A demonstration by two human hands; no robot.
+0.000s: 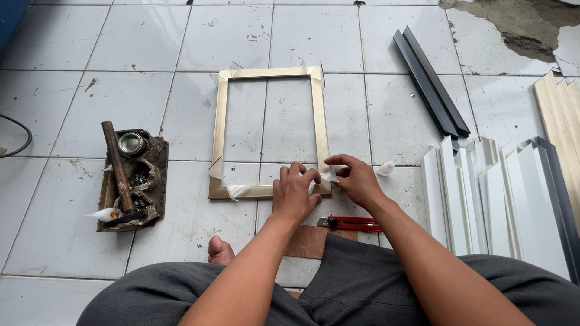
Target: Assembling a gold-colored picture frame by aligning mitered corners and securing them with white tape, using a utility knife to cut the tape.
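Head view: left hand lies flat, steadying frame corner; right hand pinches, seemingly, tape against it.

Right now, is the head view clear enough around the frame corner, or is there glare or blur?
Head view: soft, even light, no hard shadows; frame and both hands, left and right, are sharp; mild sheen on the tiles; tile lines bow slightly at the edges.

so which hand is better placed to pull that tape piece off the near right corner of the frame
Right, probably: the right hand already pinches the tape piece, while the left hand presses flat on the frame.
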